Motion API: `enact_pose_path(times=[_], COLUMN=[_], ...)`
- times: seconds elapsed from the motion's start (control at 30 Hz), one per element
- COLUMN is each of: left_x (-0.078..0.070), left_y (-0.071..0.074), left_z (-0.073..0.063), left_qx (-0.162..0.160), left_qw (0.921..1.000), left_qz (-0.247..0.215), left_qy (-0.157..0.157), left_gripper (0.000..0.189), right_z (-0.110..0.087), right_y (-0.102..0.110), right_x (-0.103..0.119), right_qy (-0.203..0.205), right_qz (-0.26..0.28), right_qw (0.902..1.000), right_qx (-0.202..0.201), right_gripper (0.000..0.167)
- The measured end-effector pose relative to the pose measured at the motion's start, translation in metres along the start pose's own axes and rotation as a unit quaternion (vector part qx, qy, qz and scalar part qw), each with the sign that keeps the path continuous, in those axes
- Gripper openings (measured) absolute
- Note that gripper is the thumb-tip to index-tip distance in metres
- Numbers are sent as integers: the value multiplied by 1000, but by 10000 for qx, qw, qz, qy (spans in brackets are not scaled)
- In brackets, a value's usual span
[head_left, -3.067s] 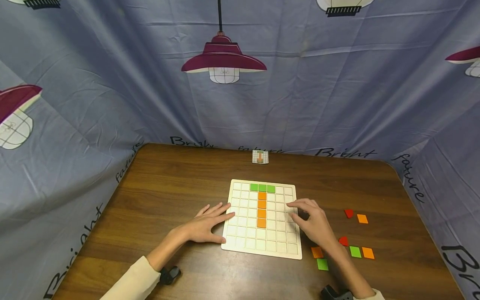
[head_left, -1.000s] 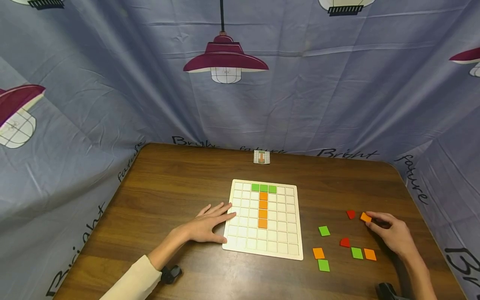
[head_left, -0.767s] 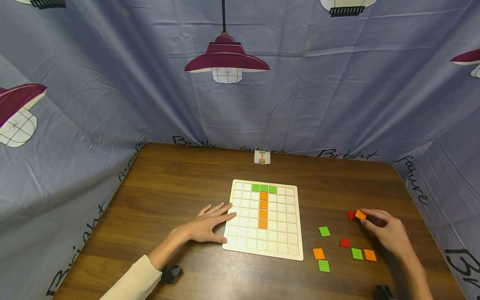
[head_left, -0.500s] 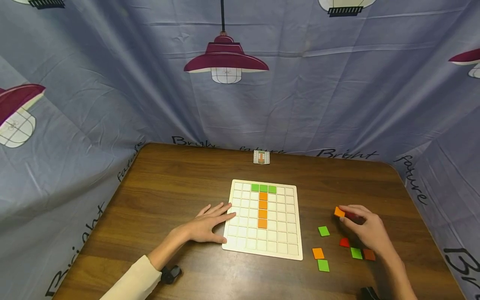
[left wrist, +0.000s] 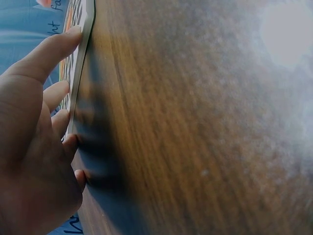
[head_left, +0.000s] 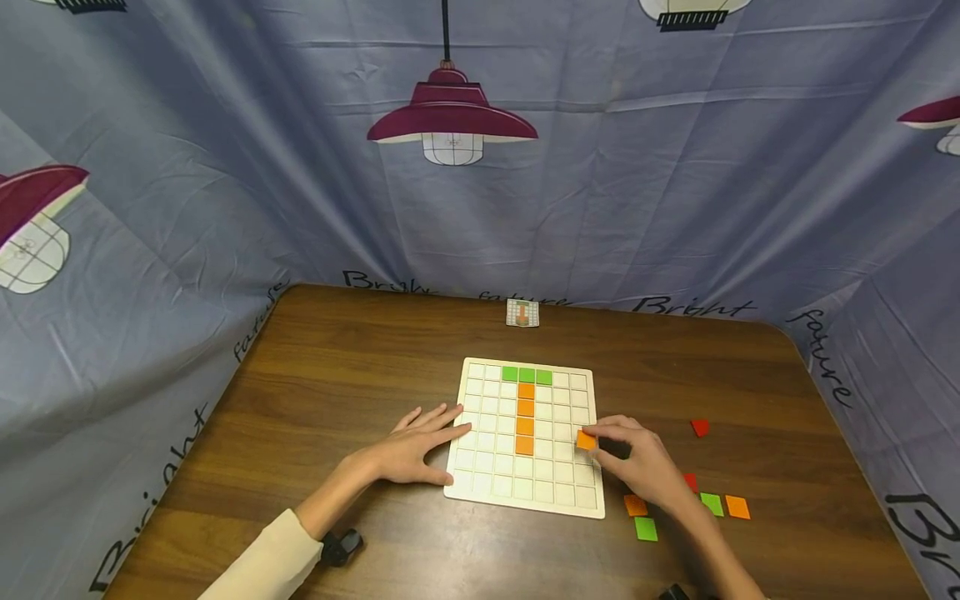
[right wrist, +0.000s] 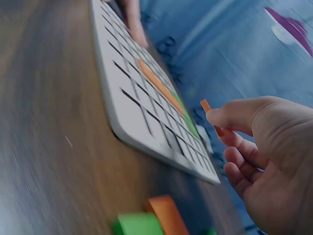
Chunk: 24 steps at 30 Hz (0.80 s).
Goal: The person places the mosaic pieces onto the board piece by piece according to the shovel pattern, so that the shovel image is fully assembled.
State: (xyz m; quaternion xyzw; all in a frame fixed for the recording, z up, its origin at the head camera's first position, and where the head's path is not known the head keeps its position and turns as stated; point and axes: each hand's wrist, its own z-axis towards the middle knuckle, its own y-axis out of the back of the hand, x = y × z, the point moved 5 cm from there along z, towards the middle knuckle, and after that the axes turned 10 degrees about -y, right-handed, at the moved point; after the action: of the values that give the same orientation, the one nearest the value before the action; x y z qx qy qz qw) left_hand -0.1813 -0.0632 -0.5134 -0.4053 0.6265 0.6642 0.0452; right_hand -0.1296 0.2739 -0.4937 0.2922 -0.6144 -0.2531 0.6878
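My right hand [head_left: 636,457] pinches an orange square tile [head_left: 585,440] between thumb and fingertips, over the right edge of a white grid board [head_left: 480,487]. In the right wrist view the pinched orange tile [right wrist: 211,117] is seen edge-on, raised above the board. Three green tiles [head_left: 527,375] line the board's far row, and a column of orange tiles [head_left: 525,417] runs down from the middle one. With fingers spread, my left hand [head_left: 412,450] rests at the board's left edge. The left wrist view shows its thumb [left wrist: 54,51] at the board's rim.
Right of the board lie two red pieces [head_left: 700,427], an orange tile [head_left: 738,507], a green tile [head_left: 712,503], another orange tile [head_left: 635,505] and a green one [head_left: 646,529]. A small pattern card [head_left: 522,312] is at the wooden table's [head_left: 360,342] far edge.
My right hand has taken the orange tile from beside the far red piece and carried it left to the board. My left hand has stayed in place.
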Motion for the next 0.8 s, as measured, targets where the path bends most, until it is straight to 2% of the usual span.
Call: enact_pose_path(times=[0.2,0.5,0.8], left_x=[0,2,3], left_y=[1,1,-2], left_z=[1,2,0], left_qx=[3,-6,13], left_qw=[10000,10000,10000], left_qz=[18,30,0], left_qy=[-4,-8,8], left_gripper=[81,81,81], right_z=[7,14,15], right_y=[-24,-47,-56], right_x=[16,23,24], right_qy=[195,112,67], right_qz=[11,-18,-104], right_qw=[9998,9992,9988], right_qx=[104,377,473], right_gripper=[33,32,30])
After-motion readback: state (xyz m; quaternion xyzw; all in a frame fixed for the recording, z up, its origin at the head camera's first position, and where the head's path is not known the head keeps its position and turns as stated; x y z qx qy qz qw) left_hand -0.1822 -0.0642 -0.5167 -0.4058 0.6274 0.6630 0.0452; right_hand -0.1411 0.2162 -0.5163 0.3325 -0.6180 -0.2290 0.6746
